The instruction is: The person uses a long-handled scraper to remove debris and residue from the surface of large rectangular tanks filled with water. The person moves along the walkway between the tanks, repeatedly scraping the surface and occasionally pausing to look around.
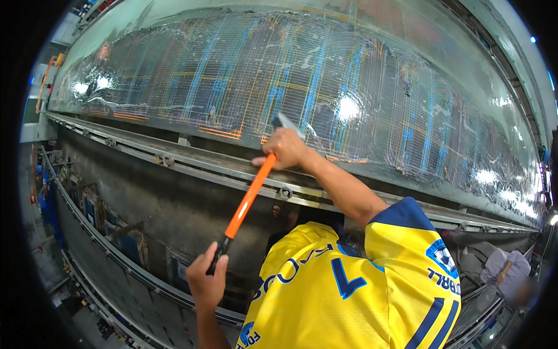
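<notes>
The right grip [283,148] covers the upper shaft of the orange-handled tool [247,200], so it is hidden how the grey head [289,125] joins to it, and the left grip [208,279] hides a part of the black handle end [219,256]. Below the tool, the left forearm [211,327] and, to its right, the yellow shirt [325,291] are cut by the lower edge. Right of the tool, white glare conceals some of the glossy panel [290,64], while farther right another person [507,269] has a blurred head.
</notes>
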Motion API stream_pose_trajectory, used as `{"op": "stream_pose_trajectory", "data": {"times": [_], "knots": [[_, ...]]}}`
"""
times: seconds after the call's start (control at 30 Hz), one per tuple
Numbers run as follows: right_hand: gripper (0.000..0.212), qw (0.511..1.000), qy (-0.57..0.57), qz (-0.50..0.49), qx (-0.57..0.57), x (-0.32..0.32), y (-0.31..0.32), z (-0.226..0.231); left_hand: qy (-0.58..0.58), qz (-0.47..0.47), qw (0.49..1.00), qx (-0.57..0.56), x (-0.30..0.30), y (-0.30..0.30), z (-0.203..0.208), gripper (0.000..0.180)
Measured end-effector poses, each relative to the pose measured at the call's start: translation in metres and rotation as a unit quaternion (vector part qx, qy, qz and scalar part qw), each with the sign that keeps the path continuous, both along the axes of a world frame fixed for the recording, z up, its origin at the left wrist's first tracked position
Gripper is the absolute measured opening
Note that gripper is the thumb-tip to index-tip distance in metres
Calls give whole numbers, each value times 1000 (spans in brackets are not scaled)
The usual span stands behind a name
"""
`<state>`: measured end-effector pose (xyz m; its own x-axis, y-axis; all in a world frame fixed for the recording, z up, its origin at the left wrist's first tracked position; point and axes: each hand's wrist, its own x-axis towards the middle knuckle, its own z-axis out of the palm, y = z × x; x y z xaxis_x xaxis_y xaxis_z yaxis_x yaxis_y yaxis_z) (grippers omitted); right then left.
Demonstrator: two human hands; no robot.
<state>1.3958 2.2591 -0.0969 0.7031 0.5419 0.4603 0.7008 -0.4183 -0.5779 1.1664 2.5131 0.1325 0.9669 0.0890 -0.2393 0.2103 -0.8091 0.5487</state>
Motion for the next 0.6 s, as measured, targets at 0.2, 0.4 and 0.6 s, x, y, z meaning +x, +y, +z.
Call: {"op": "stream_pose_trajectory", "data": {"times": [0.2, 0.4, 0.6], "knots": [[61, 999, 26, 3, -21, -99, -56, -9, 26, -66, 995, -62, -62, -32, 7, 36], [60, 1000, 26, 13, -7, -105, -72, -21, 34, -105, 993, -47, -73, -40, -4, 36], [58, 999, 6, 35, -31, -49, -56, -38, -36, -67, 997, -27, -45, -47, -29, 34]]}}
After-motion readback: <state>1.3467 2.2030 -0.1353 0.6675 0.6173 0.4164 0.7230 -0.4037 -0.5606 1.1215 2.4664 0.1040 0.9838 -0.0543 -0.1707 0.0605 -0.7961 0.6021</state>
